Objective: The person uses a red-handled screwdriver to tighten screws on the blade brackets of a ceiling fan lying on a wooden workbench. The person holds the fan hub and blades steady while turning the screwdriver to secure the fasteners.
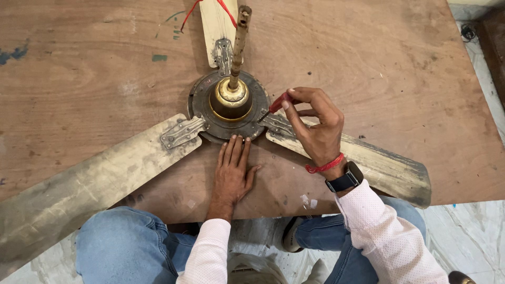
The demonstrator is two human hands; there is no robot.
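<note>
A dirty old ceiling fan lies on a wooden board, its round motor hub (230, 110) in the middle with a brass cup and an upright rod (240, 39). Three grimy blades spread out: a long one at the left (89, 184), one at the right (379, 165), one at the top (216, 23). My left hand (232, 171) rests flat on the board, fingertips against the hub's near rim. My right hand (313, 123) grips a red-handled screwdriver (278, 102), its tip at the hub's right edge by the blade bracket.
The wooden board (394, 68) reaches the right edge, where pale marbled floor (473, 231) shows. Red wire (192, 13) trails from the top blade. My knees in blue jeans (126, 244) sit against the board's near edge.
</note>
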